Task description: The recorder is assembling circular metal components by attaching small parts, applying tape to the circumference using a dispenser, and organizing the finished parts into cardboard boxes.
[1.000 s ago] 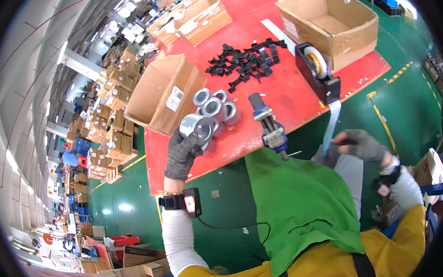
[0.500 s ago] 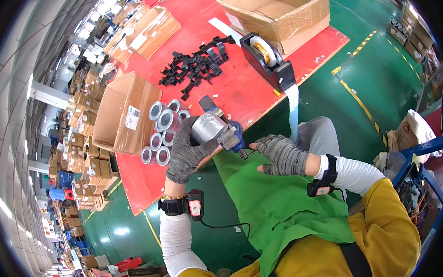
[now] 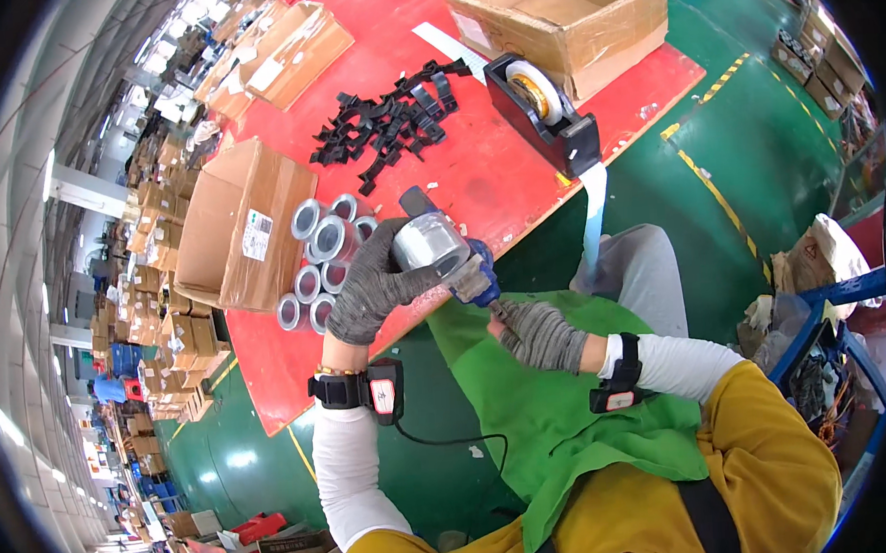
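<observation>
My left hand (image 3: 372, 292), in a grey knit glove with bare fingertips, is wrapped round a shiny silver metal cylinder (image 3: 431, 245). The cylinder sits at a small blue bench vise (image 3: 479, 285) on the near table edge; my hand hides whether the jaws touch it. At the vise's near end, my right hand (image 3: 541, 333), gloved likewise, closes its fingers round the vise handle (image 3: 497, 309). Just left of my left hand, several silver hollow cylinders (image 3: 335, 239) stand and lie in a cluster on the red table (image 3: 479, 189).
Black plastic clips (image 3: 390, 124) lie heaped mid-table. A black tape dispenser (image 3: 545, 116) stands at the right edge, its white strip (image 3: 593, 209) hanging down. Open cardboard boxes (image 3: 247, 227) (image 3: 601, 48) stand left and far right. A cable (image 3: 452, 440) runs from my left wrist.
My right hand has moved left and closed round the vise handle; before, its fingers were more stretched out. The cylinder has shifted slightly right in view, with my left hand still round it.
</observation>
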The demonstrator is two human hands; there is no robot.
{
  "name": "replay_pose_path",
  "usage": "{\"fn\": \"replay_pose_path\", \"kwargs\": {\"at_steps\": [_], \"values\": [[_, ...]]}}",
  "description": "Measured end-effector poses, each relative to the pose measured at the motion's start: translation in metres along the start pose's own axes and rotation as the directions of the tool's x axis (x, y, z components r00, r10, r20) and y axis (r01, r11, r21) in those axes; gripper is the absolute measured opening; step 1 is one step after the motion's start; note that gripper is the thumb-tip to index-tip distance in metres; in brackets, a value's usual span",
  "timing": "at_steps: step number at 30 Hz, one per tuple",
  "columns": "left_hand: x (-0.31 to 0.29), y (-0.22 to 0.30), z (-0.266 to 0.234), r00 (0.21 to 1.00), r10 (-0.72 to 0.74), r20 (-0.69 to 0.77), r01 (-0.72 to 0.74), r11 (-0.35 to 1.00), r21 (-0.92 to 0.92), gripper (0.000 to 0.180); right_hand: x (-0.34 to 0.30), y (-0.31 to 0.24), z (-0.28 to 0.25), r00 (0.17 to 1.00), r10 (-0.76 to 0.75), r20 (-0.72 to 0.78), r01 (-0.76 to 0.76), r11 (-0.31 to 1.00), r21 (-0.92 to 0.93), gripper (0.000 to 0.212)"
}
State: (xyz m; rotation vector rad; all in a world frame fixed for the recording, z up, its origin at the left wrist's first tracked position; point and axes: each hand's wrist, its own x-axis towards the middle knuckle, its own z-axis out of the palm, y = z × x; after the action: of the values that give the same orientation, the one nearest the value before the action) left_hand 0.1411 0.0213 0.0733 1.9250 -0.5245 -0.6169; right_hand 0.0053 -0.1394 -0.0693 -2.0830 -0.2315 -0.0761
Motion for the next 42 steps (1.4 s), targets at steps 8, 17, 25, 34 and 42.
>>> {"fn": "replay_pose_path", "kwargs": {"at_steps": [8, 17, 25, 34, 42], "values": [[0.005, -0.003, 0.001, 0.998, -0.055, 0.033, 0.056, 0.998, -0.011, 0.068, 0.004, 0.002, -0.006, 0.974, 0.123, 0.188, -0.057, 0.944, -0.325, 0.027], [-0.018, 0.013, 0.011, 0.971, 0.156, -0.184, -0.029, 0.833, 0.553, 0.067, 0.002, 0.005, 0.026, 0.995, 0.018, 0.093, -0.074, 0.764, 0.641, 0.027], [-0.078, 0.045, 0.115, 0.958, 0.275, 0.084, -0.288, 0.906, 0.311, 0.042, -0.031, 0.079, -0.110, 0.834, 0.480, -0.273, -0.376, 0.856, 0.355, 0.006], [0.097, -0.125, 0.238, 0.943, 0.098, -0.317, 0.023, 0.933, 0.359, 0.059, -0.023, 0.143, -0.122, 0.726, 0.399, -0.561, -0.022, 0.828, 0.561, 0.005], [0.119, -0.131, 0.282, 0.963, 0.015, -0.269, -0.071, 0.978, -0.198, 0.021, -0.047, 0.120, -0.138, 0.810, 0.125, -0.573, -0.075, 0.991, 0.109, 0.016]]}}
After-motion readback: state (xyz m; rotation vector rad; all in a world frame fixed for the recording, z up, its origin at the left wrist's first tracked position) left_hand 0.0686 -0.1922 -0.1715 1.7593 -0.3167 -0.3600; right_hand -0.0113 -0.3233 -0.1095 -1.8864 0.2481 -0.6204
